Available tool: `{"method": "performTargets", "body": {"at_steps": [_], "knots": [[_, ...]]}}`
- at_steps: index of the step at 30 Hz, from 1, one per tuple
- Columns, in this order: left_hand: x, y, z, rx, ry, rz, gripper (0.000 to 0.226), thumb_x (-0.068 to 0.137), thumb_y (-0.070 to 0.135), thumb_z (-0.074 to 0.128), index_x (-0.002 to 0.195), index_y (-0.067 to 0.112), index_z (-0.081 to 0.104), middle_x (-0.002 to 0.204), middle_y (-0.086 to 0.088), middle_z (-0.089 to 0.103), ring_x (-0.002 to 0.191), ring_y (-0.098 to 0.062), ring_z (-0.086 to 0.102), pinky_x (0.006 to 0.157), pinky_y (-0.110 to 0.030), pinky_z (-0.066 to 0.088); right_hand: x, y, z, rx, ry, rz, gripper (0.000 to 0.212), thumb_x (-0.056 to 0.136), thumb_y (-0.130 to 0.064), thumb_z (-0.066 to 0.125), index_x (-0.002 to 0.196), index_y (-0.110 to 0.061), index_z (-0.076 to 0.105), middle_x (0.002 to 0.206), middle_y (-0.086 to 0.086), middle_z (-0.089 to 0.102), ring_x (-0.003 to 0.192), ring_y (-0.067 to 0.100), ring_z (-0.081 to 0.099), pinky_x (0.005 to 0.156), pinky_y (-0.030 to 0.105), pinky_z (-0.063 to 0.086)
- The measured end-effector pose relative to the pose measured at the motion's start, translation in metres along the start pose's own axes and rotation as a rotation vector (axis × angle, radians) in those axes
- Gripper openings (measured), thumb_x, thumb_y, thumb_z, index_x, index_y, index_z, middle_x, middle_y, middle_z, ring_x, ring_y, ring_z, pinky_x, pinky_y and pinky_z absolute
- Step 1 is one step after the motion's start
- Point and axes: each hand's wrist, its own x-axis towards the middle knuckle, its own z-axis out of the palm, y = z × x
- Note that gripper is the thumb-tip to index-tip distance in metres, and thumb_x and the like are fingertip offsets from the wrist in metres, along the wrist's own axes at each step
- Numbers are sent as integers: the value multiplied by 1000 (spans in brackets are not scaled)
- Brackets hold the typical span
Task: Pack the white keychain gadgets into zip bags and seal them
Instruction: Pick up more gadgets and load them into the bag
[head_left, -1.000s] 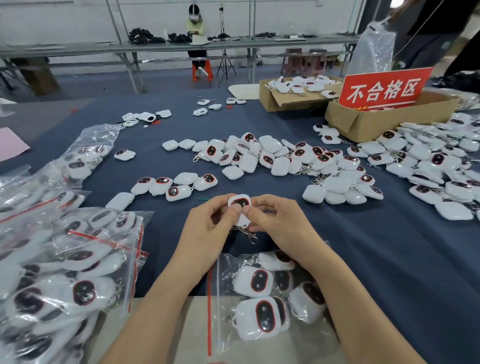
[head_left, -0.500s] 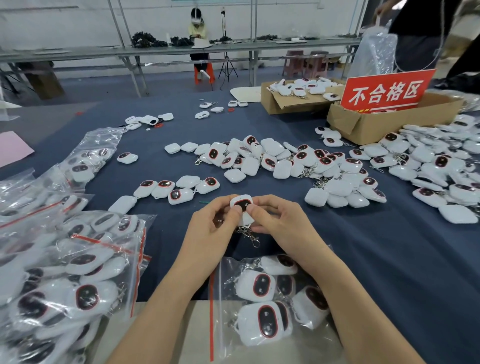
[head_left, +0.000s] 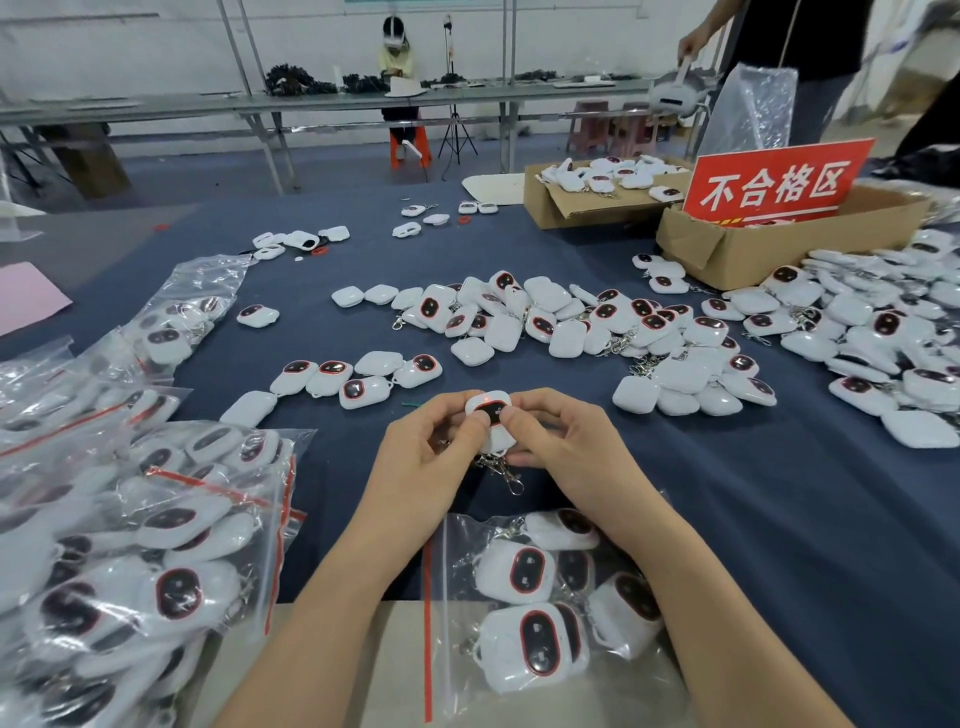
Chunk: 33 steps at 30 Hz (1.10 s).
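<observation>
Both hands hold one white keychain gadget (head_left: 491, 411) upright above the blue cloth, its dark oval face toward me and a small red light lit near its top. My left hand (head_left: 423, 457) grips its left side, my right hand (head_left: 563, 447) its right, both thumbs on the face. Its metal clip chain (head_left: 506, 475) dangles below. Under my wrists lies a clear zip bag (head_left: 452, 566) with a red strip, holding several gadgets. Loose gadgets (head_left: 566, 325) are heaped across the middle of the table.
Filled zip bags (head_left: 135, 545) pile up at the left. A large heap of gadgets (head_left: 883, 338) covers the right side. Two cardboard boxes (head_left: 727, 254) stand at the back right, one with a red sign (head_left: 776, 179). A person stands behind them; another sits far back.
A red light now shows near the top of the held gadget. My hands stay together on it, barely shifted; the view has tilted slightly.
</observation>
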Motion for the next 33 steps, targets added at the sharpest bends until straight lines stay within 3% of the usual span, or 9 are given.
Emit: {"method": "performTargets", "body": {"at_steps": [6, 12, 17, 19, 23, 27, 33], "knots": [[0, 1, 1, -3, -8, -14, 20, 100, 20, 61, 110, 33, 73, 96, 8, 77, 92, -14, 69, 88, -24, 55, 1, -1, 1, 3, 18, 3, 15, 98, -22, 65, 108, -15, 72, 99, 0, 74, 78, 9, 73, 74, 21, 60], [-2, 3, 0, 3, -23, -11, 26, 98, 13, 64, 111, 34, 71, 96, 13, 75, 87, 2, 66, 77, -9, 49, 0, -1, 0, 9, 2, -7, 17, 98, -20, 65, 111, -14, 72, 96, -1, 76, 83, 10, 74, 75, 22, 60], [-3, 5, 1, 1, -25, 8, 25, 97, 10, 64, 108, 32, 70, 96, 12, 76, 88, -1, 68, 76, -7, 49, 0, 0, 0, 10, -28, -32, 10, 95, -17, 70, 103, -20, 75, 87, -8, 77, 84, 9, 74, 74, 20, 59], [-3, 5, 1, 8, -26, 6, 23, 96, 11, 64, 108, 30, 70, 96, 12, 75, 85, 0, 68, 74, -6, 48, 0, 1, 0, -1, -22, -36, 9, 94, -16, 71, 100, -21, 75, 85, -6, 77, 83, 9, 73, 74, 22, 60], [-2, 2, 1, 5, -26, -7, 21, 96, 12, 65, 108, 28, 70, 99, 5, 73, 92, -14, 67, 76, -10, 50, 1, 2, 0, -39, -18, -38, 7, 93, -17, 72, 98, -21, 74, 82, -5, 77, 79, 9, 73, 76, 25, 61], [-3, 1, 1, 26, -16, 3, 19, 96, 14, 66, 108, 29, 70, 99, 3, 73, 89, -14, 66, 77, -11, 50, 2, 4, 1, -58, -4, -41, 6, 92, -19, 72, 97, -22, 74, 81, -5, 76, 77, 10, 73, 75, 26, 61], [-1, 1, 2, 61, 7, 23, 20, 98, 17, 65, 113, 28, 71, 99, 18, 75, 90, -4, 68, 79, -8, 49, 3, 5, 1, -36, 13, -24, 9, 94, -23, 71, 102, -22, 74, 85, -10, 76, 80, 9, 74, 76, 25, 61]]}}
